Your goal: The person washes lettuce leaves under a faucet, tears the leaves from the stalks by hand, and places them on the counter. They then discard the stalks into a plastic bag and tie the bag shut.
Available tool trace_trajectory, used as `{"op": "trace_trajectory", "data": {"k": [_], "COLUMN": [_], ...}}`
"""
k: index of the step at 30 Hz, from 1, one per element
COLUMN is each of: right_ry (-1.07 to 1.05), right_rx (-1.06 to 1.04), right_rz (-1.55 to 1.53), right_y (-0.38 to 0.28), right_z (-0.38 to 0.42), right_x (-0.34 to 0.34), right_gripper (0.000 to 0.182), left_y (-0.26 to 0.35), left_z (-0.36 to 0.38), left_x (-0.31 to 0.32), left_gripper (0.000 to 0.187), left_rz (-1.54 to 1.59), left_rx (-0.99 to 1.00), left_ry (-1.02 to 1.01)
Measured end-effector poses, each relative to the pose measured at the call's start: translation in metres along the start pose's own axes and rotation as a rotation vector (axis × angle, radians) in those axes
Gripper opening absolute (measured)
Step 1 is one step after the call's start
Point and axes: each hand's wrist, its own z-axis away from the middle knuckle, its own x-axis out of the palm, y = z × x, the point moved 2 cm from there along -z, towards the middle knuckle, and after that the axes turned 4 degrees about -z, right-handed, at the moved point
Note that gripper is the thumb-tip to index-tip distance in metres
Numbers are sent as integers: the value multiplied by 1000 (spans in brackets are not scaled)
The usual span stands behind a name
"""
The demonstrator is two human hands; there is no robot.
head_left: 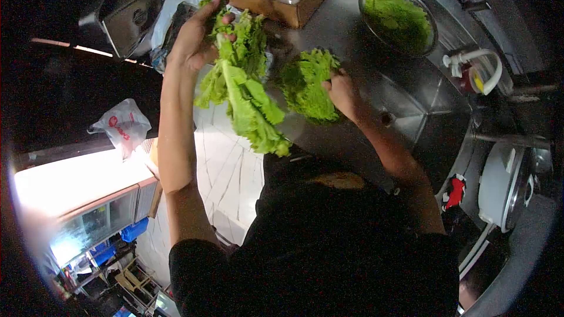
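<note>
My left hand [202, 38] is closed around a bunch of lettuce [244, 88], its stem end up and its leaves hanging down over the floor side of the counter. On the right, my right hand [345, 93] grips the edge of another bunch of lettuce leaves [310, 85], held above the steel counter. Part of my right fingers is hidden by the leaves. Beyond, a round metal bowl [435, 34] holds more green lettuce. A cardboard box [286, 14] lined with clear plastic stands at the far side, with lettuce lying on top.
A sink basin [405, 108] with a drain lies to the right, below a white curved faucet [490, 58]. A white plastic bag [170, 14] sits left of the box. Another bag [124, 123] rests on a lit cabinet [94, 173]. A white cooker-like appliance [499, 185] stands far right.
</note>
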Motion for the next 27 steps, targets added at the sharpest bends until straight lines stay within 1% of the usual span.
{"op": "trace_trajectory", "data": {"k": [1,2,4,5,6,7,8,10,12,13,14,15,16,17,18,19,20,21,22,23,24,25,26,27], "right_ry": [-230,-230,-163,-167,36,239,239,393,389,394,423,451,457,437,411,458,460,444,427,428,388,350,352,298], "right_rx": [77,66,220,209,84,-39,-45,-310,-348,-348,-415,-481,-481,-445,-411,-437,-439,-437,-434,-435,-438,-441,-441,-472], "right_rz": [-17,-19,-63,-64,-39,-15,-16,-282,-439,-436,-415,-393,-388,-496,-604,-648,-647,-683,-720,-719,-684,-648,-646,-570], "right_y": [-1,-1,-6,-6,-10,-16,-19,-63,-107,-121,-134,-142,-143,-141,-140,-140,-138,-135,-133,-129,-126,-124,-121,-122], "right_z": [1,2,4,3,2,2,2,5,12,11,10,10,7,1,-4,-7,-9,-11,-13,-15,-16,-19,-22,-25], "right_x": [7,7,-7,-7,-15,-21,-23,-67,-93,-98,-103,-105,-102,-97,-95,-96,-96,-94,-95,-97,-100,-104,-109,-117], "right_gripper": [49,49,43,43,40,36,36,32,33,33,33,33,33,32,30,26,26,26,25,25,23,21,21,20], "left_y": [1,3,4,8,9,9,9,10,6,8,11,15,20,26,26,23,20,11,4,-6,-5,-6,-6,-3], "left_z": [-5,-6,-4,-2,-4,-8,-11,-12,-12,-10,-6,0,8,16,21,25,30,34,29,19,19,21,19,17], "left_x": [-6,-11,-7,-8,-12,-14,-16,-9,3,14,26,39,48,53,53,53,54,67,58,44,46,49,48,51], "left_gripper": [20,20,18,18,18,17,17,16,15,16,16,20,23,26,26,27,28,28,28,30,32,30,30,29], "left_rz": [-27,-29,87,-30,-30,-22,-15,-20,-37,-72,-72,-8,57,55,55,-148,-352,-268,-269,-311,-352,-333,-333,-340], "left_rx": [17,24,-16,-3,2,15,29,8,130,142,145,146,146,162,164,118,70,152,154,179,203,200,201,242], "left_ry": [3,12,4,11,19,-24,-70,-34,128,136,131,163,194,93,89,60,31,71,70,59,47,111,108,132]}}
